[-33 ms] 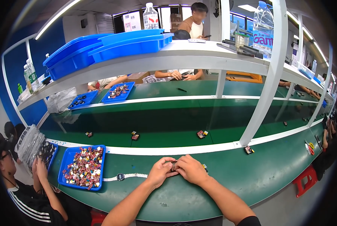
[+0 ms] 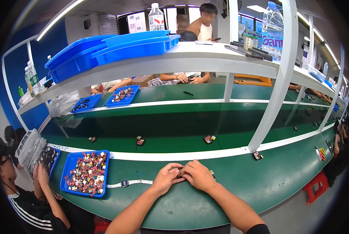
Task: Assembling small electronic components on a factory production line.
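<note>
My left hand [image 2: 168, 178] and my right hand [image 2: 198, 175] meet over the green bench, fingers closed on a small dark part [image 2: 180, 172] pinched between them. My fingers cover most of it, so its exact kind cannot be made out. Just past the right hand's knuckles, a small yellow-and-white piece [image 2: 212, 172] peeks out on the bench. A digital watch [image 2: 124, 183] with a pale link band lies stretched out left of my left hand. Farther left, a blue tray [image 2: 107, 171] holds a heap of small reddish-brown components with white and yellow pieces [image 2: 86, 173].
A white rail [image 2: 155, 156] and slanted post [image 2: 274, 82] border the bench. Beyond, small component clusters [image 2: 209, 139] lie on a darker green strip. Orange-handled scissors [image 2: 321, 153] rest far right. At left, a co-worker [image 2: 16, 191] handles parts beside clear plastic trays [image 2: 29, 150].
The person standing at the back has shifted slightly to the right. My hands and the part between them look the same.
</note>
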